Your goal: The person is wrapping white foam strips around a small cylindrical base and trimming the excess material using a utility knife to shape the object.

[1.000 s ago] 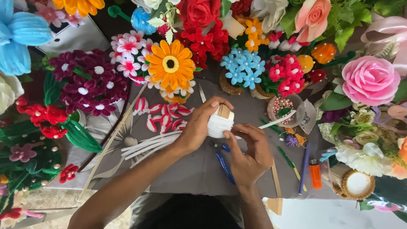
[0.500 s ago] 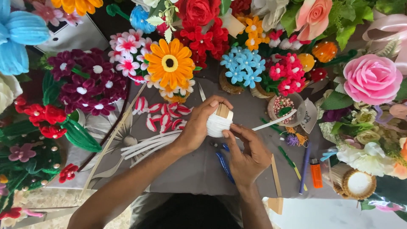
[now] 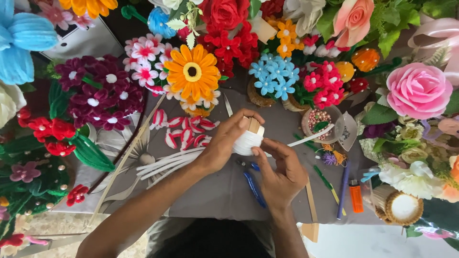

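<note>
Containers: a small clear bowl (image 3: 319, 123) stands on the grey tabletop (image 3: 215, 191), right of the hands, and holds small pink and pale beads. A round woven basket (image 3: 404, 208) sits at the right edge; its contents cannot be made out.

Item in hand: a white wrapped bundle (image 3: 247, 142) on a tan card, held above the middle of the tabletop. The card end shows at the upper right, so the long axis runs from lower left to upper right. A white fuzzy strand (image 3: 311, 138) leads off it to the right, toward the bowl.

Left hand (image 3: 228, 141): fingers closed over the bundle from the top and left. Right hand (image 3: 282, 172): thumb and forefinger pinched against the bundle's lower right side.

Nearby: a bundle of white stems (image 3: 167, 162) lies left of the left hand; a blue-handled tool (image 3: 253, 186) lies under the right hand; an orange lighter (image 3: 355, 196) lies near the basket. Handmade flowers ring the work area.
</note>
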